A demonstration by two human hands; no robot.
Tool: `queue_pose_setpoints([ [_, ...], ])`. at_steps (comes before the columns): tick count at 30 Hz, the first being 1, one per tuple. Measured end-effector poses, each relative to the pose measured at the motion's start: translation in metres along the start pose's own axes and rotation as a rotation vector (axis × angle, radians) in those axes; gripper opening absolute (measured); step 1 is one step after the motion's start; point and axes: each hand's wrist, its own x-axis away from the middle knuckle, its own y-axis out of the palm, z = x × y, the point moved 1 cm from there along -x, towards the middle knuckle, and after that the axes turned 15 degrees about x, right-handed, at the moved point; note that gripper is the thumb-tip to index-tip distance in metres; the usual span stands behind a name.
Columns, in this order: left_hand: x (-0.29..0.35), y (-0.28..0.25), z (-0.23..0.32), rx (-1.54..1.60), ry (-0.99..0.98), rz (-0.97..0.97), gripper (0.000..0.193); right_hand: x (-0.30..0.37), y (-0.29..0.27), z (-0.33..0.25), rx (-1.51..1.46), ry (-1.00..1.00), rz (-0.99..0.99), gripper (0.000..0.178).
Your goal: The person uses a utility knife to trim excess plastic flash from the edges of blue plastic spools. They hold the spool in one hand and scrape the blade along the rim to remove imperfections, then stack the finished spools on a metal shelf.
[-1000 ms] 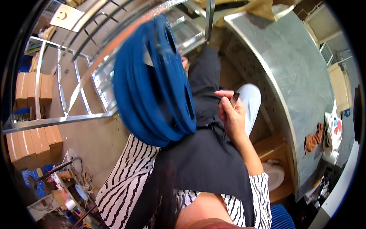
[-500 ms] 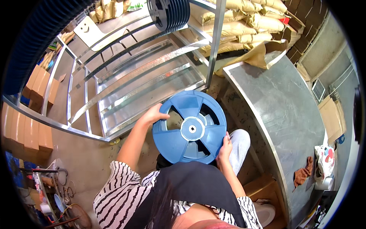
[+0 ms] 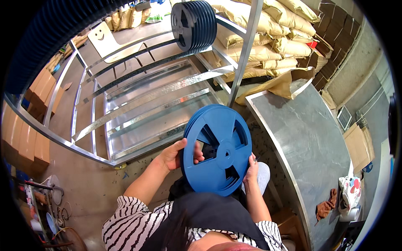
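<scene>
I hold a round blue plastic reel (image 3: 228, 144) up in front of my lap, tilted toward my left. Wide cut-outs surround its small centre hole, and more than one rim edge shows along its upper left side. My left hand (image 3: 173, 154) grips the left rim, with fingertips showing through a cut-out. At the lower right rim, my right hand (image 3: 251, 170) is closed on the edge, its fingers partly hidden behind the reel.
Ahead stands a metal rack (image 3: 157, 90) with several dark reels (image 3: 196, 26) hung on it. A grey-topped table (image 3: 301, 125) runs along my right, bearing a brown cloth (image 3: 326, 205) and a white printed bag (image 3: 349, 192). Stacked tan sacks (image 3: 264, 46) lie beyond; cartons (image 3: 25, 138) stand left.
The reel has turned from lying nearly flat to a steeper tilt, moving slightly right. My left hand has slid lower on the rim and its fingers now reach through a cut-out.
</scene>
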Motion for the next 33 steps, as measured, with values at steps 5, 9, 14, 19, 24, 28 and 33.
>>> queue_pose_setpoints([
  [5,-0.011,0.098,0.024,-0.122,0.218,0.018,0.045,-0.039,0.040,-0.050,-0.011,0.020,-0.361,0.051],
  [9,-0.014,0.178,0.068,-0.339,0.407,0.116,0.045,-0.055,0.051,-0.056,0.055,0.101,-0.278,0.056],
  [14,-0.012,0.214,0.146,-0.640,0.534,0.056,0.044,-0.040,0.007,-0.021,0.073,0.186,-0.074,0.052],
  [19,-0.040,0.214,0.244,-0.695,0.707,0.066,0.041,-0.019,-0.010,0.001,0.063,0.252,-0.024,0.052],
  [24,-0.107,0.189,0.327,-0.722,0.807,0.084,0.040,-0.021,-0.010,-0.006,0.136,0.222,-0.004,0.043],
  [28,-0.150,0.148,0.404,-0.624,0.870,0.099,0.038,-0.025,-0.017,0.003,0.117,0.252,0.063,0.040],
  [33,-0.211,0.117,0.446,-0.722,0.818,0.131,0.035,-0.031,-0.028,0.012,0.111,0.279,0.144,0.039],
])
